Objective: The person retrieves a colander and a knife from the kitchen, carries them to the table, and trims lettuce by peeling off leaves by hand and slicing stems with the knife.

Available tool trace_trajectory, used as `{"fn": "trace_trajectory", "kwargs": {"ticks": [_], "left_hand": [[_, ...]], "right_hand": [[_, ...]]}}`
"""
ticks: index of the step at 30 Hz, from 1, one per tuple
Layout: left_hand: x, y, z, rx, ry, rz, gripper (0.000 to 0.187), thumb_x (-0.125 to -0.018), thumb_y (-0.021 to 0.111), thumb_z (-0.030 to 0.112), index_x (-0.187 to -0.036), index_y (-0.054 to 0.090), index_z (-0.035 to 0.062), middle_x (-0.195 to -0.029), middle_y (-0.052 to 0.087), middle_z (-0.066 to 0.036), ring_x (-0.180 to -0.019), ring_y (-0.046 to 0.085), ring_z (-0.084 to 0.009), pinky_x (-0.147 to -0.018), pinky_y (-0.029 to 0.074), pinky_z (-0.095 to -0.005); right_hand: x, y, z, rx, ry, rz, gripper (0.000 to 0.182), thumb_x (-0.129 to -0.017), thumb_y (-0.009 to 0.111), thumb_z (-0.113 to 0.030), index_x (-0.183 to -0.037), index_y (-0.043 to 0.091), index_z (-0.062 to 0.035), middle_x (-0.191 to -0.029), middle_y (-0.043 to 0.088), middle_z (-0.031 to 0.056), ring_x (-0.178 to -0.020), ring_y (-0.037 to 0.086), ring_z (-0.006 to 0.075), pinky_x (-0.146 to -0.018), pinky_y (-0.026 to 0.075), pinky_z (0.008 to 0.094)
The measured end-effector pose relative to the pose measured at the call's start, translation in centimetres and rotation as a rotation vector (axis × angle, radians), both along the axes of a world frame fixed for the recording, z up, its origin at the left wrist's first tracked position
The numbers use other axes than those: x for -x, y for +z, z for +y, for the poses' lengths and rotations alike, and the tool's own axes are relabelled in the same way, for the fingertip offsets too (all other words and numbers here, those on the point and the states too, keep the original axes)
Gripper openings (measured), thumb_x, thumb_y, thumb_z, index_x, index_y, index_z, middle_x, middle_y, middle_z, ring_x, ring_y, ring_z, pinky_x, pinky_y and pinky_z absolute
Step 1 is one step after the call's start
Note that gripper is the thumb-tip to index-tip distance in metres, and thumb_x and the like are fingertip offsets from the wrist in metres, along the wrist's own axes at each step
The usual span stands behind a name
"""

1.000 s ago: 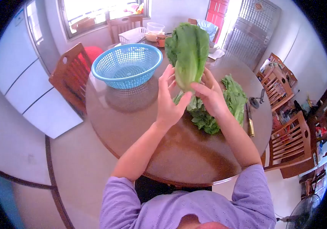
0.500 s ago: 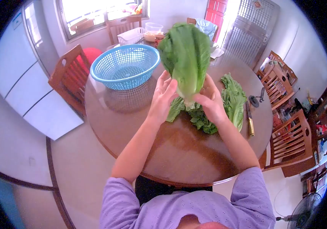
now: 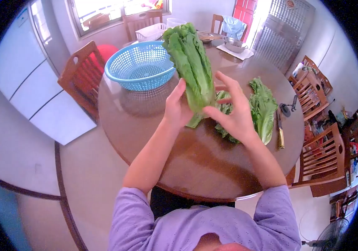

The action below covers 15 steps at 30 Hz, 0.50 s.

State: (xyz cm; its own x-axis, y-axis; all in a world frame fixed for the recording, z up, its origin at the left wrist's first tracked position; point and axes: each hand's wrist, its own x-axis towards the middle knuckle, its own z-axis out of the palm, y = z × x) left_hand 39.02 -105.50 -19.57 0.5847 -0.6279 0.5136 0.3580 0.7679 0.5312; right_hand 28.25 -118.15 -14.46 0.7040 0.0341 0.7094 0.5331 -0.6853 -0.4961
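A head of leafy green lettuce (image 3: pixel 192 67) is held upright above the round brown table (image 3: pixel 187 167), leaning a little left. My left hand (image 3: pixel 178 105) is wrapped round its lower left side. Beside its base, my right hand (image 3: pixel 235 111) has its fingers spread, with the thumb at or very near the stem. More green lettuce (image 3: pixel 263 111) lies on the table to the right, and some leaves are partly hidden behind my right hand. A knife with a gold-coloured handle (image 3: pixel 281 138) lies right of that lettuce.
A blue plastic basket (image 3: pixel 140 67) stands at the table's back left. Farther back are a white basket (image 3: pixel 151 32) and a metal bowl (image 3: pixel 235 45) on a white board. A black object (image 3: pixel 285 110) lies near the right edge. Wooden chairs (image 3: pixel 80 77) surround the table.
The held lettuce has turned to show another side and tilted left. My right hand has let go of its side and spread its fingers. The view has shifted slightly.
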Motion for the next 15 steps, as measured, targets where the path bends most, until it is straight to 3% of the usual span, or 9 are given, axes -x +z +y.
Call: {"fn": "trace_trajectory", "kwargs": {"ticks": [5, 8, 11, 15], "left_hand": [[0.0, -0.2, -0.5, 0.025, 0.055, -0.024, 0.060, -0.096, 0.037, 0.046, -0.142, 0.033, 0.0067, -0.138, 0.044, -0.018, -0.125, 0.045, -0.0365, -0.104, 0.036, -0.0530], [-0.1, -0.4, -0.9, 0.041, 0.051, -0.021, 0.058, -0.097, 0.039, 0.044, -0.142, 0.033, 0.0077, -0.140, 0.042, -0.016, -0.128, 0.042, -0.0345, -0.107, 0.034, -0.0507], [0.2, -0.3, -0.9, 0.099, -0.022, 0.010, 0.060, -0.093, 0.051, 0.033, -0.142, 0.026, 0.0075, -0.138, 0.042, -0.010, -0.126, 0.044, -0.0263, -0.107, 0.035, -0.0438], [0.2, -0.5, -0.9, 0.048, -0.006, 0.025, 0.062, -0.093, 0.052, 0.030, -0.143, 0.023, 0.0081, -0.138, 0.041, -0.010, -0.126, 0.044, -0.0262, -0.106, 0.037, -0.0433]], "right_hand": [[0.5, 1.7, -0.4, 0.040, -0.017, -0.200, 0.048, -0.075, 0.073, -0.006, -0.120, 0.056, -0.0043, -0.111, 0.059, 0.0104, -0.091, 0.061, 0.0191, -0.071, 0.050, 0.0283], [0.4, 2.4, -0.1, -0.039, 0.061, -0.135, 0.043, -0.076, 0.071, -0.004, -0.117, 0.058, -0.0040, -0.104, 0.062, 0.0089, -0.086, 0.061, 0.0171, -0.069, 0.049, 0.0274], [-0.1, 2.8, 0.8, -0.212, 0.164, -0.038, 0.042, -0.077, 0.071, -0.004, -0.116, 0.058, -0.0041, -0.102, 0.063, 0.0075, -0.081, 0.060, 0.0142, -0.068, 0.049, 0.0274], [-0.6, 3.4, 1.3, -0.245, 0.149, 0.031, 0.039, -0.077, 0.071, -0.004, -0.114, 0.059, -0.0035, -0.093, 0.064, 0.0036, -0.077, 0.059, 0.0113, -0.066, 0.049, 0.0261]]}}
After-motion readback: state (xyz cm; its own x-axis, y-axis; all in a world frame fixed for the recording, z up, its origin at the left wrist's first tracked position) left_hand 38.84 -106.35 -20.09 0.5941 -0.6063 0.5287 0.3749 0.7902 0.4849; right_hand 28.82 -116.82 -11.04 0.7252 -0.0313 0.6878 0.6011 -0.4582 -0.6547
